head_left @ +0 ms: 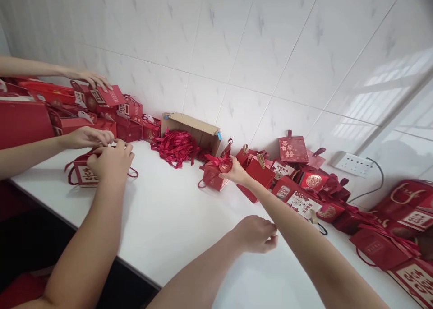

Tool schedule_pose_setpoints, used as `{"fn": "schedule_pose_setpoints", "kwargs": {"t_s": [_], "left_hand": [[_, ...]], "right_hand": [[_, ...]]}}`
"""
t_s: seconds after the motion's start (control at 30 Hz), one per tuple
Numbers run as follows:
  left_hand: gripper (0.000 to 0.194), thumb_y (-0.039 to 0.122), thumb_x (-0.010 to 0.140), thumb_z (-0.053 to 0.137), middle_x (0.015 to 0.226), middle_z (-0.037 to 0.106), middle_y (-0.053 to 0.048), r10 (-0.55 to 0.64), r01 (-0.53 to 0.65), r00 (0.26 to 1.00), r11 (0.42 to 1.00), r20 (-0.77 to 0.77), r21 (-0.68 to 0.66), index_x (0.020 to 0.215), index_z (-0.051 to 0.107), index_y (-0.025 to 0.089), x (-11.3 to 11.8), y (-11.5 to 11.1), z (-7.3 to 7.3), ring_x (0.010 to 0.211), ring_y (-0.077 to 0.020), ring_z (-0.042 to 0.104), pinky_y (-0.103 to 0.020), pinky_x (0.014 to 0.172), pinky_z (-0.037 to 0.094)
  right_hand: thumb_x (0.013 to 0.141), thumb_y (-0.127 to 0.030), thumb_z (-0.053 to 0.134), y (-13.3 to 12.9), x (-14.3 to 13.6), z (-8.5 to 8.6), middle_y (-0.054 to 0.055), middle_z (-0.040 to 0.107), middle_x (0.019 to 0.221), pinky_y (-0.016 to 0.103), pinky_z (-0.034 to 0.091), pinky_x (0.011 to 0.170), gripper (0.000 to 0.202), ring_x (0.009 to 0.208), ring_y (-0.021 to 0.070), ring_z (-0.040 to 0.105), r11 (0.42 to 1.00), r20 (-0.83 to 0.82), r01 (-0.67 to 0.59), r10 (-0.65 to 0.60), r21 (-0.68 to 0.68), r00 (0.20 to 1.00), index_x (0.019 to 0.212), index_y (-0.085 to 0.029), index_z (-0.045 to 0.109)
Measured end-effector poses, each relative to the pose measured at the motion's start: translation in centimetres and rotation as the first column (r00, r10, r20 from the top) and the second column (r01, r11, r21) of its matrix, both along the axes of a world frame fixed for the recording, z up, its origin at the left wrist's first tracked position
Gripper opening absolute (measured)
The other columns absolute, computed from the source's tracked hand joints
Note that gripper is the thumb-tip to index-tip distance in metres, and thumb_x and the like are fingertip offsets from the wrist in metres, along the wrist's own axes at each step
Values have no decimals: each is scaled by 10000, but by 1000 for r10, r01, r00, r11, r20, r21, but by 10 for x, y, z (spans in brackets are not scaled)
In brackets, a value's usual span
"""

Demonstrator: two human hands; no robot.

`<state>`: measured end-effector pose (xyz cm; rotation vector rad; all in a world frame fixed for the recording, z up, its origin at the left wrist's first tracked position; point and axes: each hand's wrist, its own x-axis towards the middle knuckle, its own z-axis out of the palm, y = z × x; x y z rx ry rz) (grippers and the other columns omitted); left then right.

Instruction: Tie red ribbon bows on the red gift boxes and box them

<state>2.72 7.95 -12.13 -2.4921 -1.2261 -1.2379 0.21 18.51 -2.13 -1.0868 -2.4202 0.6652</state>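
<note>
My right hand (236, 173) reaches across the table and grips a small red gift box (213, 176) with a ribbon bow on top, its fingers closed at the box's right upper side. A round red tag (225, 165) hangs by the bow near my fingers. Below it, my left hand (256, 233) is over the white table, fingers curled in; I see nothing in it. My right forearm passes close to its fingertips.
At left, a co-worker's hands (113, 160) work on a red box (81, 172); another hand (91, 78) touches stacked boxes. A cardboard box (192, 122) spills red ribbons (177, 146). Red gift boxes (313, 180) line the wall near a power strip (353, 163).
</note>
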Motion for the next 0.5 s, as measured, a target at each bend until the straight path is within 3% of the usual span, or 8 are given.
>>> {"fn": "schedule_pose_setpoints", "kwargs": {"t_s": [0.07,0.17,0.23,0.33,0.4,0.5], "left_hand": [[194,222,808,465,556,549,-12,-39,42,998,997,-44,71,635,546,187,11,-3,7,527,-116,507,-255,538,462],[183,218,768,422,537,550,-29,-111,119,991,984,-69,135,608,512,212,15,-14,22,517,-136,513,-275,556,460],[200,265,780,393,534,547,-24,-158,159,987,984,-18,78,622,508,221,11,-21,31,513,-137,517,-270,551,450],[240,348,796,356,497,509,-3,-154,157,968,988,200,1,642,491,224,-2,-26,38,484,-128,499,-253,522,424],[259,376,833,316,521,507,5,-76,93,884,996,462,-14,723,486,214,-10,-22,39,481,-118,493,-243,520,418],[211,371,869,315,619,510,24,120,-3,654,988,747,-157,852,446,207,-18,-10,35,460,-87,457,-215,475,388]], "right_hand": [[594,-346,670,-11,33,7,156,374,1365,423,338,1028,932,1241,288,403,998,-50,-55,56,26,997,1396,-164,232],[638,-345,587,-26,99,10,129,366,1388,476,273,1060,854,1253,294,388,999,-179,-23,28,26,983,1400,-192,234],[658,-365,554,-33,145,0,106,345,1419,487,240,1077,859,1308,292,325,1000,-294,-21,27,24,956,1424,-214,195],[658,-370,542,-41,200,-32,57,280,1478,470,288,1058,889,1368,265,246,996,-430,-60,28,-62,902,1445,-292,137],[680,-389,525,-45,219,-57,59,262,1490,456,353,1011,854,1360,259,276,989,-501,18,-89,-145,861,1440,-314,144],[741,-465,475,-48,224,-81,114,363,1421,432,414,952,719,1278,262,404,929,-606,265,-369,-257,705,1395,-266,255]]}}
